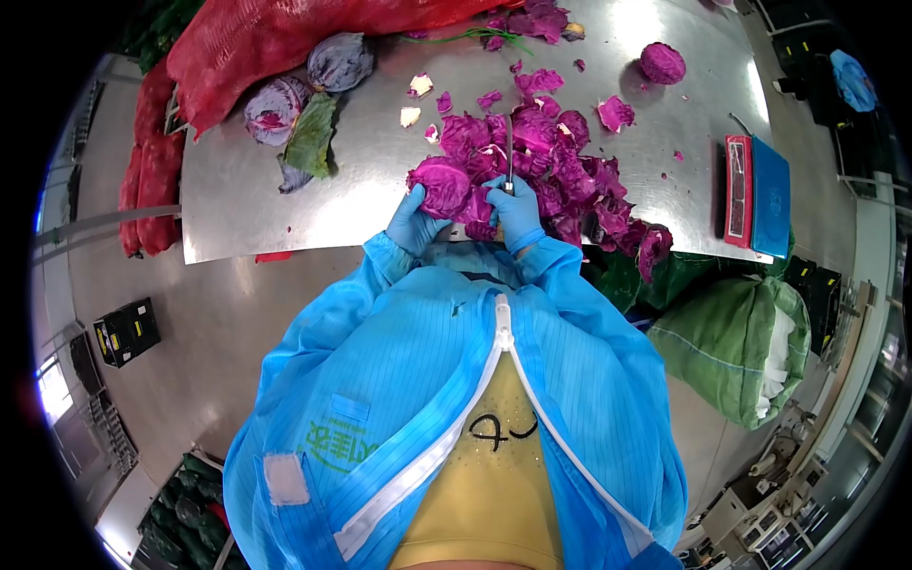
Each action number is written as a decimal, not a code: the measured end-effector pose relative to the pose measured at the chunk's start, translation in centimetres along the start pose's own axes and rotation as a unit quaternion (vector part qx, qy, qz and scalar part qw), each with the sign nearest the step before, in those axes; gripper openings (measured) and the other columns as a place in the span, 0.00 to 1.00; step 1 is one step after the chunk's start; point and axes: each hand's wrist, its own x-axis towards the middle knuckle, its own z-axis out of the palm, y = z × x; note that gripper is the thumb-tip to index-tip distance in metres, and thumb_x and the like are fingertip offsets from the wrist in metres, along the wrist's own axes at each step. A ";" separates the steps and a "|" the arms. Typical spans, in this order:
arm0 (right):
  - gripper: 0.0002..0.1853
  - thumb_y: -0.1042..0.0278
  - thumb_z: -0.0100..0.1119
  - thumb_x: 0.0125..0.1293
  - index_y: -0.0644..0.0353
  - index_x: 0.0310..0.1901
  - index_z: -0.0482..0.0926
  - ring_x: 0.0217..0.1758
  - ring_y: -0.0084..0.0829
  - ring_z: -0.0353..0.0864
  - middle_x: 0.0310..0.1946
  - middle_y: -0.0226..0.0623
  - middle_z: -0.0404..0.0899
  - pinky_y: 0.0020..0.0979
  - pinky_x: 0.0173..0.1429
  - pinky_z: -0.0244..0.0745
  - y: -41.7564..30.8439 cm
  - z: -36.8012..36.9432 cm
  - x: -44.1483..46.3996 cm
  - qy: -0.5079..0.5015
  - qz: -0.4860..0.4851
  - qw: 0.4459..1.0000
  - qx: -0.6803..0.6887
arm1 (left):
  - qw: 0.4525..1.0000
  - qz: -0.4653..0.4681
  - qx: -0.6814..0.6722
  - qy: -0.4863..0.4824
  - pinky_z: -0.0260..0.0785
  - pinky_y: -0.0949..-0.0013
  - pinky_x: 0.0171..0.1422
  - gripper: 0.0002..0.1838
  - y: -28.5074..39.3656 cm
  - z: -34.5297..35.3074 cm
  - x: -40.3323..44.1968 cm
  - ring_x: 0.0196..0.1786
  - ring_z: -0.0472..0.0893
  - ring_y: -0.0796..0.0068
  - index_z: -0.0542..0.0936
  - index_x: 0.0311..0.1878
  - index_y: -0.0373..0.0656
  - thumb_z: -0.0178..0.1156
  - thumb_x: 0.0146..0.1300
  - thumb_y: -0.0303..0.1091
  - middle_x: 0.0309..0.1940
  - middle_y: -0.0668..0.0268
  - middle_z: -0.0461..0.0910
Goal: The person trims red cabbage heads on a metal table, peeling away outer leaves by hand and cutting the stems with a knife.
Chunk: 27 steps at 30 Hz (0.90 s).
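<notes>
My left hand [413,224], in a blue glove, is wrapped round a purple cabbage [443,187] near the front edge of the metal table [351,214]. Just to the right, my gloved right hand [514,207] grips a knife [509,161], its blade pointing away from me. The fingers of that hand are close to the cabbage's right side. Loose purple leaves [570,176] lie in a heap behind and to the right of both hands. Small pale stem pieces [409,116] are scattered behind the held cabbage.
A red mesh sack [256,52] lies at the back left, beside two cabbages [340,62] [276,110] and a green leaf [312,136]. One peeled cabbage [662,63] sits at the back right. A red and blue box [757,195] stands at the right edge, above a green sack [727,332].
</notes>
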 end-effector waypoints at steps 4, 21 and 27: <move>0.05 0.78 0.58 0.52 0.59 0.32 0.76 0.14 0.20 0.66 0.18 0.27 0.70 0.23 0.18 0.63 -0.2 0.3 0.9 0.030 -0.170 0.982 -0.074 | 0.995 -0.039 -0.086 -0.007 0.61 0.48 0.69 0.41 0.1 0.5 -0.3 0.67 0.65 0.55 0.54 0.70 0.45 0.54 0.61 0.58 0.67 0.55 0.61; 0.09 0.73 0.60 0.53 0.60 0.37 0.79 0.27 0.20 0.74 0.25 0.30 0.77 0.24 0.36 0.72 -2.0 -1.6 1.3 0.196 -0.206 0.907 -0.311 | 0.946 -0.096 -0.303 -0.058 0.39 0.35 0.73 0.52 1.9 3.4 -0.8 0.71 0.51 0.39 0.49 0.71 0.44 0.42 0.53 0.75 0.70 0.50 0.51; 0.29 0.58 0.70 0.53 0.59 0.55 0.72 0.45 0.31 0.75 0.44 0.40 0.73 0.31 0.48 0.71 -4.2 0.1 -1.9 0.156 -0.244 0.892 -0.347 | 0.934 -0.085 -0.347 0.001 0.38 0.37 0.74 0.47 1.9 3.7 -0.9 0.72 0.51 0.43 0.50 0.71 0.45 0.36 0.57 0.72 0.70 0.52 0.53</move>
